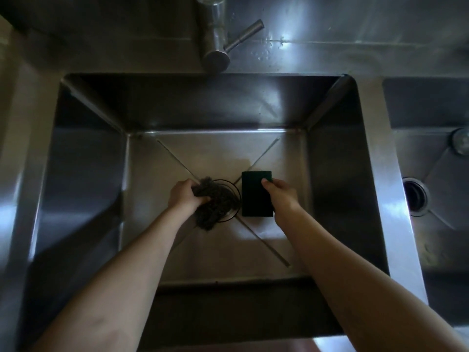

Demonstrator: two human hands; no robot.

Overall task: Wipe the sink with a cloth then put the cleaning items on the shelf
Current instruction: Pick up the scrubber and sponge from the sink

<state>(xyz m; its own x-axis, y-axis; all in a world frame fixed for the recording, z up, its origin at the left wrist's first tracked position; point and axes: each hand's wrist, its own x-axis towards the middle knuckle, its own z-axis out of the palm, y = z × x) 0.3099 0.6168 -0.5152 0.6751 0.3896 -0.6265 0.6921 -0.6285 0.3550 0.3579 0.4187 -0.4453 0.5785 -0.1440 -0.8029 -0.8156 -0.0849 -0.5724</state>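
I look straight down into a deep steel sink (91,174). My left hand (184,196) grips a dark bunched cloth (214,204) that lies over the round drain at the middle of the sink floor. My right hand (280,190) pinches the right edge of a dark green rectangular scouring sponge (255,195), which sits just right of the drain. Both forearms reach down into the basin from the near edge.
A steel faucet (215,47) with a side lever stands behind the sink at top centre. A second basin (431,153) with its own drain (415,196) lies to the right, past a steel divider. No shelf is in view.
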